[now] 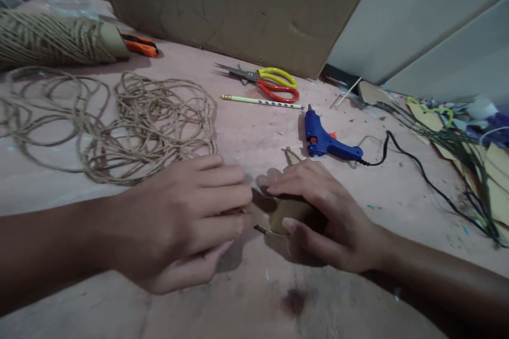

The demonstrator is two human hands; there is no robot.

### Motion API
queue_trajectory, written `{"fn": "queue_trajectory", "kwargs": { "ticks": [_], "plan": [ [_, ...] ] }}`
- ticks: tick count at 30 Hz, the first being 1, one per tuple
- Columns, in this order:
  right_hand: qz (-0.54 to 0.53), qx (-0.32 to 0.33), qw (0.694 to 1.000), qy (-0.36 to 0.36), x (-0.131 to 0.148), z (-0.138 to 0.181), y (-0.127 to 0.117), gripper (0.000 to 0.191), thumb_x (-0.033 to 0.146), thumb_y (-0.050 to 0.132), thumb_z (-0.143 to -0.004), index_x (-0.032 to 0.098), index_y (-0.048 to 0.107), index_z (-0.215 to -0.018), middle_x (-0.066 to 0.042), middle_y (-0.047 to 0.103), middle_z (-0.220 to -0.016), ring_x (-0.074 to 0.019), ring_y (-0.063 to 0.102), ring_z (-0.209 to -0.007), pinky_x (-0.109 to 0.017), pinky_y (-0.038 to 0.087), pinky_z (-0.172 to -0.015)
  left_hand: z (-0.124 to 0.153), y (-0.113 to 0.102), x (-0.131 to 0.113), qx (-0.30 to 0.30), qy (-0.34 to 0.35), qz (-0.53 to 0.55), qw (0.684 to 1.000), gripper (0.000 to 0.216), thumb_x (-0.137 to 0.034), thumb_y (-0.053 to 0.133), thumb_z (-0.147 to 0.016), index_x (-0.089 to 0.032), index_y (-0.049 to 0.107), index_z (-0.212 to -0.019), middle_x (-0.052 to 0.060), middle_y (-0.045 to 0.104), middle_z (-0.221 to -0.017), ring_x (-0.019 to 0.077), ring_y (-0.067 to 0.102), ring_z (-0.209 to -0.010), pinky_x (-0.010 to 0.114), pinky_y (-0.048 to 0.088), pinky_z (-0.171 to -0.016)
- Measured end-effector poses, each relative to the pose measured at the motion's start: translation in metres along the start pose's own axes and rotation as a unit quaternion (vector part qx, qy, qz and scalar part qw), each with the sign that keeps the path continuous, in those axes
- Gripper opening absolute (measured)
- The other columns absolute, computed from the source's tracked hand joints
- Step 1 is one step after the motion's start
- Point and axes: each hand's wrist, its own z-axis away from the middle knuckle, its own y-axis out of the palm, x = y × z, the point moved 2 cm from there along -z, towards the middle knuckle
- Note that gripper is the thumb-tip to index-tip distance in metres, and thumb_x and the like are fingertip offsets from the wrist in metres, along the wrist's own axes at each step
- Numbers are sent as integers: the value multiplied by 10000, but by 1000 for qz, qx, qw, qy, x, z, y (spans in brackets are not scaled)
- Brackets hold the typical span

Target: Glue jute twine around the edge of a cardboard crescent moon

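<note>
Home craft workspace: worn pinkish counter strewn with loose jute twine, twine spool, blue glue gun, scissors, pencil, orange box cutter, cardboard sheet, paper scraps.

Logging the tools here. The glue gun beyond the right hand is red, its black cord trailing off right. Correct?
No. The head view shows the glue gun is blue, not red. It does lie beyond the right hand, its black cord trailing off right.
</note>
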Motion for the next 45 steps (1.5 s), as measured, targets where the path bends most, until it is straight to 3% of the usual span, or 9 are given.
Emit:
{"fn": "queue_trajectory", "kwargs": {
  "ticks": [3,8,14,22,28,33,37,45],
  "plan": [
    [7,1,1000,-5,0,-1,1,389,340,767,-1179,257,675,-1548,-96,905,-1368,-324,836,-1204,-551,621,-1045,2,1,2,11,-1,13,1000,154,-159,656,-1028,-246,717,-1140,45,767,-973,290,642,-866,502,398,-792],
    [18,17,1000,-3,1,-2,1,401,306,782,-1148,259,676,-1532,-102,898,-1412,-320,818,-1244,-544,595,-1077,1,1,2,20,3,14,1000,228,-158,670,-980,-251,718,-1183,39,764,-957,300,632,-858,501,380,-787],
    [14,32,999,-2,1,-3,3,369,324,746,-1153,259,668,-1508,-97,875,-1378,-320,784,-1203,-528,564,-1054,0,1,0,41,14,13,999,469,-163,677,-999,-244,756,-1454,59,859,-1184,299,735,-1016,493,466,-907],
    [19,27,999,-6,2,-4,3,386,288,734,-1109,258,660,-1486,-86,855,-1393,-306,762,-1212,-508,548,-1060,3,4,1,53,15,4,998,429,-159,689,-978,-249,740,-1394,44,870,-1167,299,758,-1048,504,494,-938],
    [0,41,999,-13,0,-3,1,450,259,638,-1058,262,634,-1508,-104,846,-1382,-340,766,-1206,-534,547,-1033,1,3,-4,94,14,-24,995,778,-233,815,-923,-247,680,-1690,35,859,-1301,320,786,-1121,518,544,-1021],
    [13,45,999,-20,0,-2,0,476,245,690,-1087,274,616,-1557,-104,852,-1463,-331,769,-1249,-531,552,-1066,0,4,-5,80,28,-29,996,640,-249,791,-972,-234,733,-1609,54,877,-1247,329,804,-1183,501,527,-1012],
    [20,41,999,-19,0,-2,0,469,213,688,-1052,259,633,-1516,-88,841,-1427,-310,749,-1229,-510,537,-1060,-3,3,-6,101,13,-29,994,595,-210,754,-974,-251,752,-1568,47,885,-1250,317,804,-1165,498,511,-1030],
    [1,39,999,-37,-5,-1,1,466,285,628,-1064,249,635,-1528,-97,839,-1406,-326,750,-1194,-538,532,-1029,-5,3,-8,97,18,-7,995,609,-197,720,-988,-234,697,-1596,60,895,-1276,315,780,-1103,510,488,-1013]
  ]
}}
